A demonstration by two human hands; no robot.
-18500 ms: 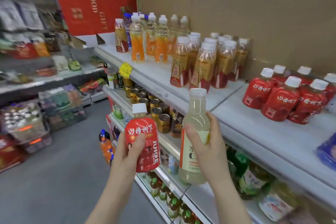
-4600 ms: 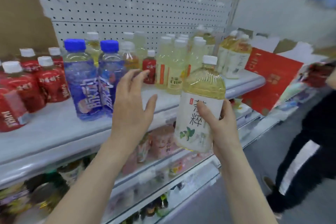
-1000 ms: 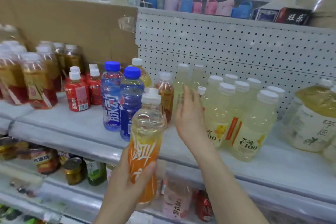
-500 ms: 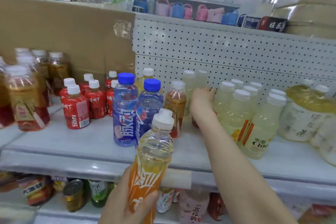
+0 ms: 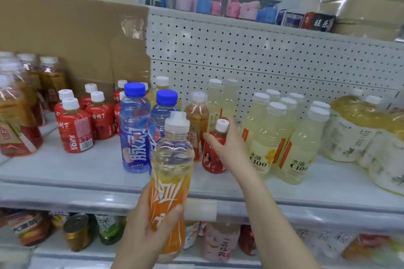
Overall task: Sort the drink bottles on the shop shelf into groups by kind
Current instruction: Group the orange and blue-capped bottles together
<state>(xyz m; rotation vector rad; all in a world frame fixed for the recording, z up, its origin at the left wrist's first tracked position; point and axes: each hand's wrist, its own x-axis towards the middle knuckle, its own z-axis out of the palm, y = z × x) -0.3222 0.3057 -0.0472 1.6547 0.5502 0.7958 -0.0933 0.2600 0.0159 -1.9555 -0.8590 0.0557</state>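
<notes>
Two blue-capped bottles (image 5: 134, 135) stand near the front of the shelf (image 5: 76, 172), and the nearer one is partly hidden behind the orange bottle (image 5: 172, 170) held up in front of it. Left of them is a cluster of red juice bottles (image 5: 75, 129) with white caps, and further left are brown tea bottles (image 5: 15, 120), blurred at the frame's edge. An amber bottle (image 5: 196, 120) stands just left of the small red bottle (image 5: 213, 159), and pale yellow bottles (image 5: 260, 137) crowd in just to its right, so it sits in a narrow gap between them. Big tea bottles (image 5: 349, 133) fill the far right. Behind everything is a white pegboard (image 5: 262, 57), with cardboard (image 5: 65, 35) covering its left part. Small bags (image 5: 203, 4) line the ledge above.

The left hand (image 5: 144, 231) has its grip wrapped round the lower, orange-labelled part of the orange bottle, below the shelf edge; the bottle's upper half is see-through under a white cap. The right hand (image 5: 229, 148) reaches over the shelf, its grip curled round the small red bottle just under the white cap, thumb on the left side. Whether that bottle's base touches the shelf is unclear. On the lower shelf (image 5: 54, 253) stand a jar (image 5: 76, 231) with a metal lid and several more drinks, mostly blurred
</notes>
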